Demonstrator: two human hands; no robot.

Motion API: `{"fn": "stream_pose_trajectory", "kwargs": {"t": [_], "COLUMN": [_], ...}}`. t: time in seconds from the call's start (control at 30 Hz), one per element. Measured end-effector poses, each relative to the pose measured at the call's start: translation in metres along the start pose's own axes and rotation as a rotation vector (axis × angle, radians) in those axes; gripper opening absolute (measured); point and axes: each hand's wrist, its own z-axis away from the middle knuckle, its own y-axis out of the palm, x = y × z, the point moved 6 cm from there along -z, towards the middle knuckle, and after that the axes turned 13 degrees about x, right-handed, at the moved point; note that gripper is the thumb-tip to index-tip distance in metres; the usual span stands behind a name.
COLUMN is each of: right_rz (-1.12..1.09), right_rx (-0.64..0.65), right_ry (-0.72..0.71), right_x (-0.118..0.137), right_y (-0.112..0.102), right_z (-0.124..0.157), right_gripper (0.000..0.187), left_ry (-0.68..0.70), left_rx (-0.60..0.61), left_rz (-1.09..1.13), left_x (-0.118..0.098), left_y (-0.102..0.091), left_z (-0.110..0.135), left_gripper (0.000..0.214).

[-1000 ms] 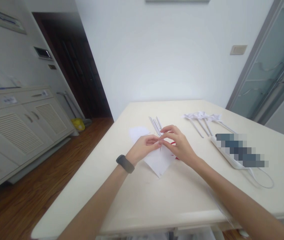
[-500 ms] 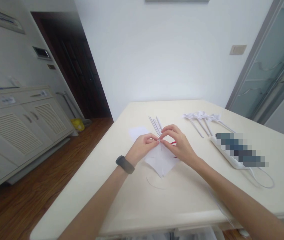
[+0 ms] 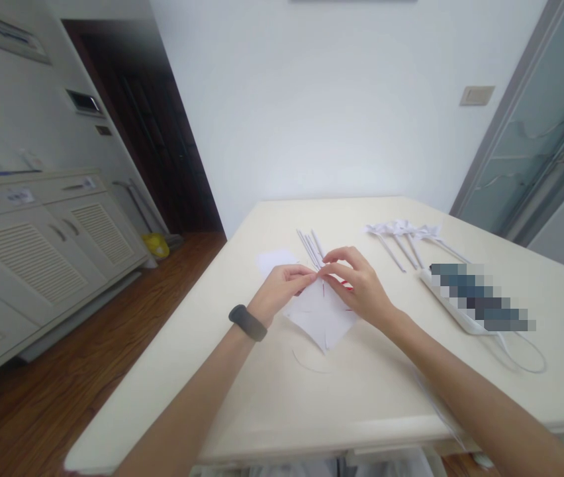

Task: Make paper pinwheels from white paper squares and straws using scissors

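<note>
A square white paper [image 3: 319,321] with slits cut toward its middle is pinched at its far corner by both hands. My left hand [image 3: 284,288], with a dark band on the wrist, closes thumb and fingertips on that corner. Meeting it from the right, my right hand [image 3: 359,281] pinches the same spot. The fingers cover the exact fold of the corner. Something red [image 3: 346,285], perhaps a scissors handle, shows partly behind the right hand. Just beyond the hands lie several thin white paper sticks [image 3: 310,246].
Another white paper sheet [image 3: 275,260] lies left of the sticks. Finished-looking paper pinwheels on sticks [image 3: 401,232] rest at the back right. Nearer is a white tray-like object [image 3: 441,301] with a blurred-out top and a cord. A thin wire [image 3: 309,366] curves on the table [image 3: 252,411].
Both hands stay at the paper's far corner, with the fingertips shifted slightly closer together. The view has tipped a little; the table's things stay in place.
</note>
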Motion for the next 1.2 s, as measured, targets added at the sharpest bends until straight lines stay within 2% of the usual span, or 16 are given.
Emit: {"fn": "stream_pose_trajectory", "kwargs": {"t": [0.23,0.37,0.6,0.8,1.2], "right_rz": [0.120,0.047,-0.150,-0.297,-0.347], "right_rx": [0.025,0.040,0.016,0.132,0.164], "right_ry": [-0.056,-0.019,0.060,0.148,0.171], "right_x": [0.002,0.006,0.000,-0.011,-0.020], "right_y": [0.002,0.001,0.000,0.007,0.010], "right_z": [0.002,0.000,-0.002,-0.003,-0.003], "right_gripper": [0.025,0.026,0.014,0.006,0.005], "left_ry": [0.006,0.014,0.028,0.052,0.066], "left_rx": [-0.021,-0.040,-0.005,-0.003,-0.010], "left_rz": [0.066,0.051,-0.039,-0.141,-0.193], "left_x": [0.004,0.004,-0.001,0.000,0.004], "left_y": [-0.003,-0.007,-0.003,0.000,-0.003], "left_z": [0.001,0.001,-0.001,0.000,-0.003], "left_gripper": [0.028,0.024,0.023,0.020,0.020]}}
